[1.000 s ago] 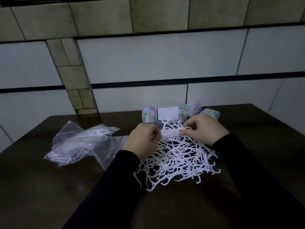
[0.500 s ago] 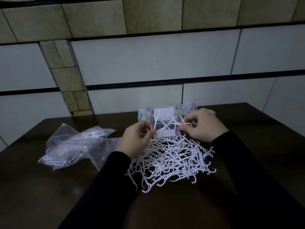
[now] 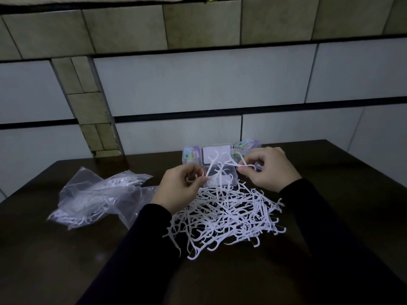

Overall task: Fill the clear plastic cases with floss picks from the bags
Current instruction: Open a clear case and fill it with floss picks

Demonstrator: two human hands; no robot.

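Observation:
A loose heap of white floss picks [image 3: 229, 216] lies on the dark table in front of me. My left hand [image 3: 178, 188] pinches a few floss picks [image 3: 212, 165] that stick up and fan out. My right hand [image 3: 266, 170] pinches another floss pick [image 3: 244, 164] just above the open clear plastic case [image 3: 222, 177]. The case's raised lid [image 3: 217, 155] carries a white label. A crumpled clear bag [image 3: 99, 194] holding more picks lies to the left.
Several closed cases with colourful labels stand behind the open one, such as one case [image 3: 191, 154] at the left and another case [image 3: 247, 144] at the right. A tiled wall rises behind the table's far edge [image 3: 132, 156].
Both hands have risen from the heap and drawn apart, lifting picks that now fan out over the open case. The view has shifted slightly.

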